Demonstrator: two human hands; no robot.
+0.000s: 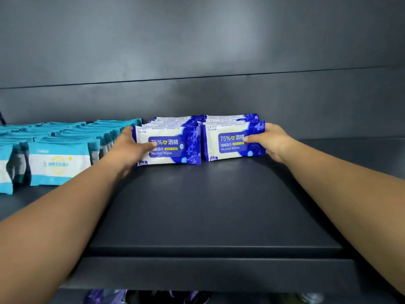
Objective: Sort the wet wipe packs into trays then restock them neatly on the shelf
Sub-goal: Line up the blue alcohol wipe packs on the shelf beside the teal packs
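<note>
You are reaching both arms into a dark shelf, and two rows of blue-and-white alcohol wipe packs are standing upright on it, side by side, faces toward you. Your left hand is gripping the left row of blue packs at its left end, thumb lying across the front pack's label and fingers wrapped behind the edge. Your right hand is gripping the right row of blue packs at its right end, thumb pressing on the front face, fingers curled round the side. The two rows are sitting just beside each other with a thin gap between them, and both are running back toward the rear wall of the shelf.

To the left, rows of teal-and-white wipe packs are standing upright too, filling that side; the nearest teal row is just beside your left hand. No tray is showing in this view.

In front of the blue rows the shelf surface is lying bare all the way to its front edge. To the right of your right hand the shelf is also bare. Below the front edge, some blurred items are showing, too unclear to name.
</note>
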